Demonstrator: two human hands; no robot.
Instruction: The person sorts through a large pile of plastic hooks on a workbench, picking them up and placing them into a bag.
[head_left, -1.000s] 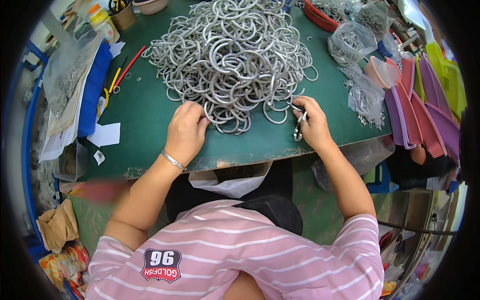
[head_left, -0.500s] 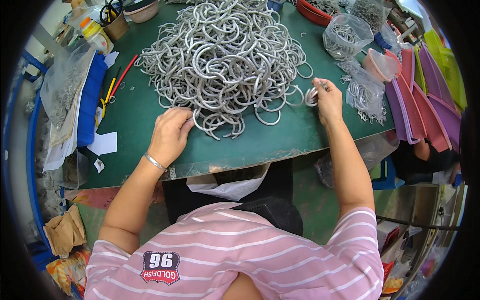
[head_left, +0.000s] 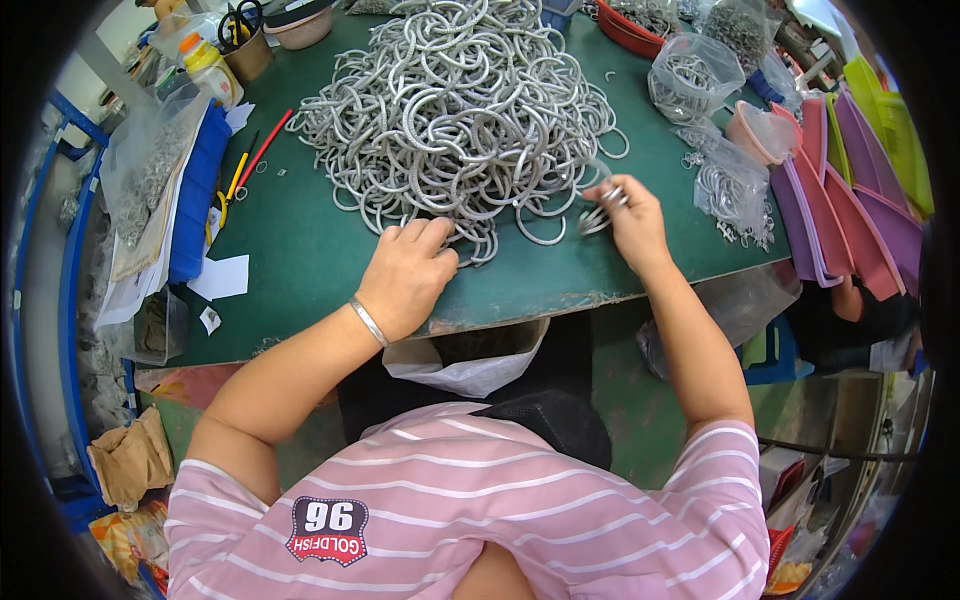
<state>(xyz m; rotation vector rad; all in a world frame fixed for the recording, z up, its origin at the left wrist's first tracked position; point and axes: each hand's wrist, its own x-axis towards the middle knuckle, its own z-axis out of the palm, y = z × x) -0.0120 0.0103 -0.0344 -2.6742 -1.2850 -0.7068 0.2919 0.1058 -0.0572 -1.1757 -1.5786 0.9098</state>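
A large heap of silver ribbed metal rings (head_left: 470, 110) covers the middle of the green table (head_left: 290, 240). At the heap's near edge my left hand (head_left: 408, 275), with a bangle on its wrist, has its fingers curled down against a few loose rings (head_left: 478, 243). Its fingertips are hidden, so what they hold cannot be made out. Right of the heap, my right hand (head_left: 635, 225) is closed around several rings (head_left: 600, 212), slightly blurred and hanging from its fingers just over the table.
To the left lie a red pen (head_left: 268, 145), yellow-handled snips (head_left: 224, 208) and a blue tray (head_left: 203, 195). On the right are bagged rings (head_left: 690, 75), a pink bowl (head_left: 762, 130) and purple and pink bins (head_left: 805, 215). A white sack (head_left: 470, 372) hangs open below the table edge.
My left hand has moved right along the heap's near edge, over the loose rings. My right hand, still holding its rings, has come slightly left and lower. The view has shifted a little.
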